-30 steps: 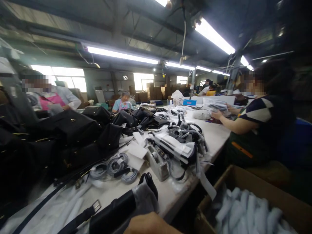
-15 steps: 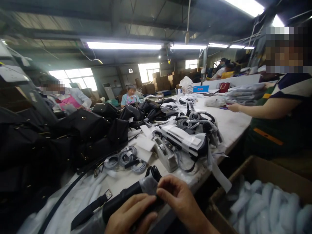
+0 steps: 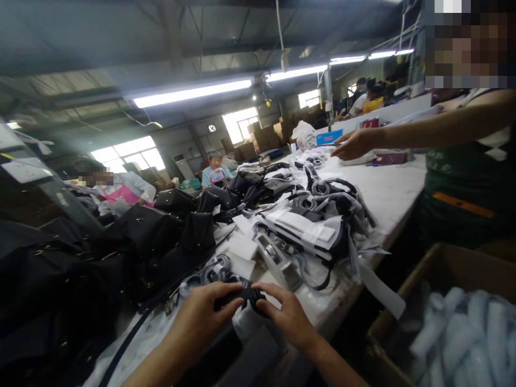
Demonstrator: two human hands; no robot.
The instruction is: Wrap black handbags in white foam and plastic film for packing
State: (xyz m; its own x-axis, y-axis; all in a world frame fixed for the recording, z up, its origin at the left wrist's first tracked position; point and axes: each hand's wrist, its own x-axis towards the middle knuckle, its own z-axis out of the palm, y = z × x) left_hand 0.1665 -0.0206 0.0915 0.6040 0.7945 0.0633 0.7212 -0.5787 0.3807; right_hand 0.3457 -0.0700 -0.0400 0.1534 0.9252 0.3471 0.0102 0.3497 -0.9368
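Both my hands meet low in the middle of the view over a black strap (image 3: 241,296). My left hand (image 3: 203,313) pinches its left part and my right hand (image 3: 284,314) pinches its right end, fingers curled round it. Below the hands the strap's lower part, in clear wrapping (image 3: 245,344), is dark and blurred. Just beyond my hands lie coiled grey straps (image 3: 215,270) and a grey tape dispenser (image 3: 280,257) on the white table (image 3: 387,196).
Black handbags (image 3: 141,231) are heaped on the left. A pile of wrapped straps (image 3: 318,220) sits mid-table. A cardboard box (image 3: 439,269) of white rolls stands at lower right. A co-worker's arm (image 3: 403,134) reaches over the table from the right; other people sit farther back.
My hands have lifted the strap end up toward the middle of the view and now pinch it between them. The co-worker's arm has stretched farther left across the table.
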